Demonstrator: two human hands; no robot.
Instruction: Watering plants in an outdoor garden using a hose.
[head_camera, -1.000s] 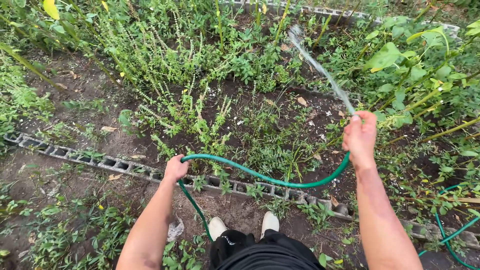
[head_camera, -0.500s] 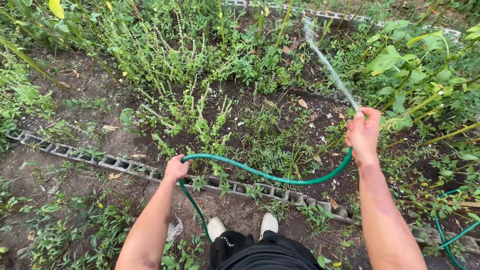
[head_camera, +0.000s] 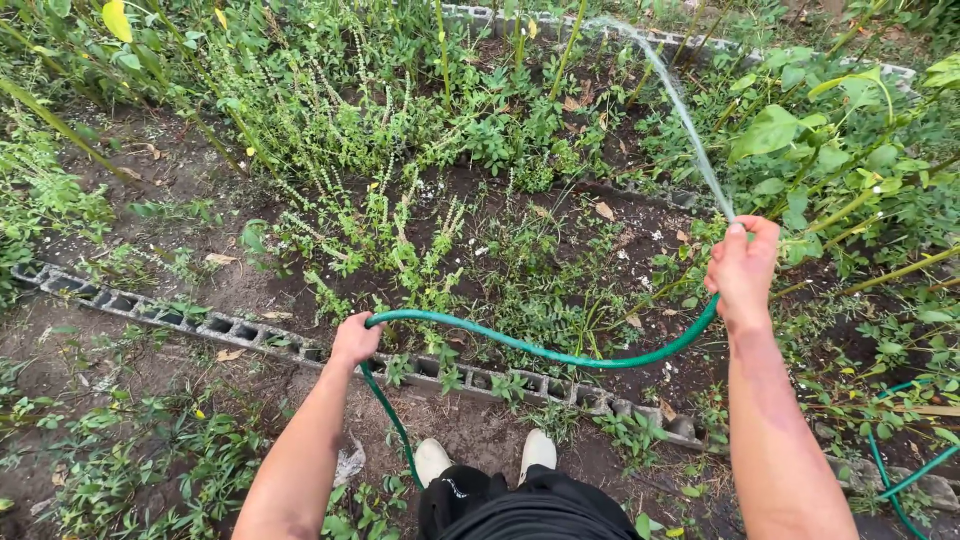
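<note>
**A home garden plot**

Bare dark soil (head_camera: 200, 170) carries rows of leafy plants (head_camera: 340, 110) and weeds. A line of hollow concrete blocks (head_camera: 230, 328) edges the bed, with a second line (head_camera: 560, 22) at its far side. A green hose (head_camera: 560, 355) sprays water (head_camera: 685, 115) over the bed.

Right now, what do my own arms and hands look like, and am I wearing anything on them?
Both forearms are bare: no sleeves, gloves, watch or rings show on the left hand or the right hand. Dark clothing covers the lap, and light-coloured shoes show beneath.
</note>
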